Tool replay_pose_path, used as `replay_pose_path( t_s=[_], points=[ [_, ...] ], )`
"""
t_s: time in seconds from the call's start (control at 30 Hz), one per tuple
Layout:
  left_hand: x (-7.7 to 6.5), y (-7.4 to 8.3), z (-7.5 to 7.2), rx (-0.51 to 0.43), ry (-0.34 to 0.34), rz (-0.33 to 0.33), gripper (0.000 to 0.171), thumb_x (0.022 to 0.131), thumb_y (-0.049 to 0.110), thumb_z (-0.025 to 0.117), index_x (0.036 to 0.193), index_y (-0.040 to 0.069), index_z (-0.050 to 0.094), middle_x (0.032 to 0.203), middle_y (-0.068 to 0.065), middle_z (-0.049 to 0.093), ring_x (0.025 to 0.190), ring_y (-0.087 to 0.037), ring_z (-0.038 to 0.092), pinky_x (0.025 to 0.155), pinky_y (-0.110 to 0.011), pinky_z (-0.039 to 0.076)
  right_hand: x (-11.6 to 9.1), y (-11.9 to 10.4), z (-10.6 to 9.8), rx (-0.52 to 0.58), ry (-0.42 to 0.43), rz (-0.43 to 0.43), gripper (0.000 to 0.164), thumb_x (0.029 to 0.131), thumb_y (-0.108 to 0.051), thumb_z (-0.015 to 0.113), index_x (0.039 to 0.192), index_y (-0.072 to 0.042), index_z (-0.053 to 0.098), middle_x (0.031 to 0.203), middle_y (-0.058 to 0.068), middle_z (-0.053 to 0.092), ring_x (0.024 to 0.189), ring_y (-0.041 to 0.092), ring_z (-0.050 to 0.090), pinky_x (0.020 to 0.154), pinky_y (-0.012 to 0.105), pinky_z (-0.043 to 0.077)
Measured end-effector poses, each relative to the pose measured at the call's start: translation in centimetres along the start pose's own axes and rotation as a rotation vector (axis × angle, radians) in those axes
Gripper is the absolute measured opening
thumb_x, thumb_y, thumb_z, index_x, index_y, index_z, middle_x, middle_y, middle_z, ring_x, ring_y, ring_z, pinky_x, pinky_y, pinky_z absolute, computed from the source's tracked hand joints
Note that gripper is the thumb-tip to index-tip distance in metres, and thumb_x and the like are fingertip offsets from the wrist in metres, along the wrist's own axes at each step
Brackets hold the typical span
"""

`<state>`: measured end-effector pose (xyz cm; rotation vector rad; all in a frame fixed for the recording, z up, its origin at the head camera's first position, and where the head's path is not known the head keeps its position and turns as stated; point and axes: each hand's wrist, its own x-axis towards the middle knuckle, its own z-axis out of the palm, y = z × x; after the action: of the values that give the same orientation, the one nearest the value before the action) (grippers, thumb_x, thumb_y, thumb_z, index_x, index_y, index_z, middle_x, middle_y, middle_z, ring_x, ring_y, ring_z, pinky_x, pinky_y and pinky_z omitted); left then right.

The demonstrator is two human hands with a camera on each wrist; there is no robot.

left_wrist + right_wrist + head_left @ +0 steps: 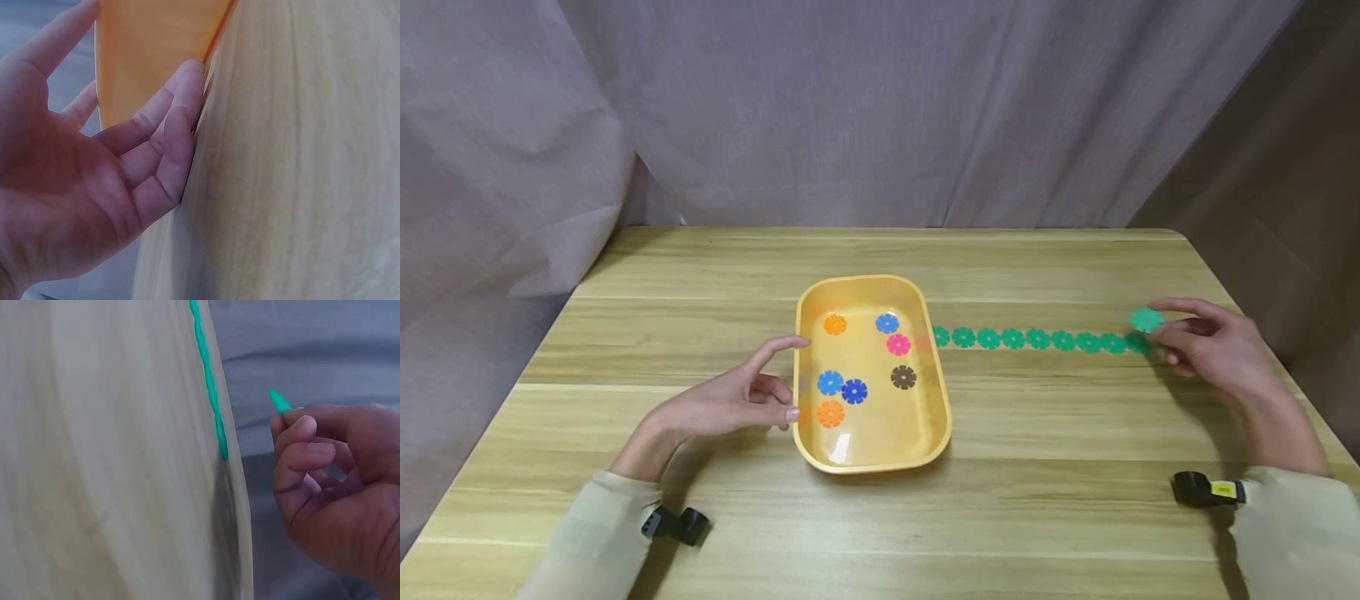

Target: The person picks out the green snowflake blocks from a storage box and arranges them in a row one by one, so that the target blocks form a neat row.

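Observation:
My left hand (722, 404) is at the left side of a yellow plastic tray (936, 392), holding its rim. The index fingertip reaches over the edge and the thumb lies on the rim. In the left wrist view the other fingers curl against the outside wall of the tray (156, 56). Between thumb and index finger, my right hand (1225, 346) pinches a green notched plastic disc (1147, 320), raised above the table. It hangs over the right end of a row of green notched discs (1038, 339), seen edge-on in the right wrist view.
Several loose notched discs lie in the tray, among them orange (835, 325), pink (898, 344), brown (903, 377) and dark blue (853, 392). The green row runs rightward from the tray's right side across the wooden table (1045, 517). Grey cloth (820, 108) hangs behind.

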<state>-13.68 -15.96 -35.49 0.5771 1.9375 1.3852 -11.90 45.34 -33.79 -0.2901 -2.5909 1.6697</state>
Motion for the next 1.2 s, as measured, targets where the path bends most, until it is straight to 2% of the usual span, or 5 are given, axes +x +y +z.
replay_pose_path(
  t_s=[0.1, 0.43, 0.57, 0.77, 1.2],
  points=[
    [0.0, 0.0, 0.0, 0.000, -0.001, 0.005, 0.092, 0.099, 0.020, 0.076, 0.166, 0.029, 0.015, 0.110, -0.015, 0.070, 0.095, -0.031, 0.070, 0.087, -0.037, 0.056, 0.0, 0.2, -0.3, -0.076, 0.019, 0.021, 0.032, 0.102, -0.009, 0.069, 0.118, -0.037, 0.070, 0.070, -0.008, 0.064, 0.057, 0.011, 0.054, 0.048, 0.029, 0.042],
    [0.1, 0.0, 0.0, -0.011, -0.002, -0.001, 0.090, 0.099, 0.020, 0.077, 0.165, 0.030, 0.016, 0.110, -0.015, 0.070, 0.094, -0.030, 0.069, 0.086, -0.036, 0.056, 0.2, 1.3, -1.3, -0.125, 0.057, 0.097, 0.040, 0.102, -0.006, 0.064, 0.106, -0.045, 0.068, 0.070, -0.012, 0.064, 0.057, 0.009, 0.056, 0.051, 0.024, 0.045],
    [0.0, -0.1, 0.0, -0.012, -0.009, -0.001, 0.090, 0.100, 0.020, 0.075, 0.166, 0.028, 0.015, 0.109, -0.015, 0.070, 0.091, -0.029, 0.069, 0.084, -0.036, 0.056, 0.2, 1.7, -1.6, -0.164, 0.050, 0.106, 0.038, 0.103, -0.007, 0.061, 0.107, -0.044, 0.067, 0.072, -0.013, 0.064, 0.058, 0.009, 0.057, 0.051, 0.025, 0.047],
    [0.0, -0.2, -0.1, -0.011, -0.012, 0.003, 0.089, 0.100, 0.019, 0.075, 0.166, 0.027, 0.014, 0.109, -0.016, 0.071, 0.092, -0.030, 0.069, 0.084, -0.036, 0.056, 0.2, 2.3, -2.0, -0.254, 0.043, 0.081, 0.039, 0.104, -0.007, 0.059, 0.105, -0.046, 0.064, 0.070, -0.011, 0.063, 0.059, 0.009, 0.056, 0.051, 0.027, 0.048],
    [0.0, -0.2, -0.1, -0.007, -0.016, 0.008, 0.090, 0.101, 0.019, 0.074, 0.166, 0.026, 0.013, 0.109, -0.015, 0.071, 0.092, -0.030, 0.069, 0.084, -0.036, 0.057, 0.3, 2.7, -1.8, -0.304, 0.036, 0.047, 0.047, 0.104, -0.005, 0.058, 0.098, -0.052, 0.061, 0.065, -0.006, 0.059, 0.056, 0.009, 0.052, 0.050, 0.028, 0.045]
  ],
)
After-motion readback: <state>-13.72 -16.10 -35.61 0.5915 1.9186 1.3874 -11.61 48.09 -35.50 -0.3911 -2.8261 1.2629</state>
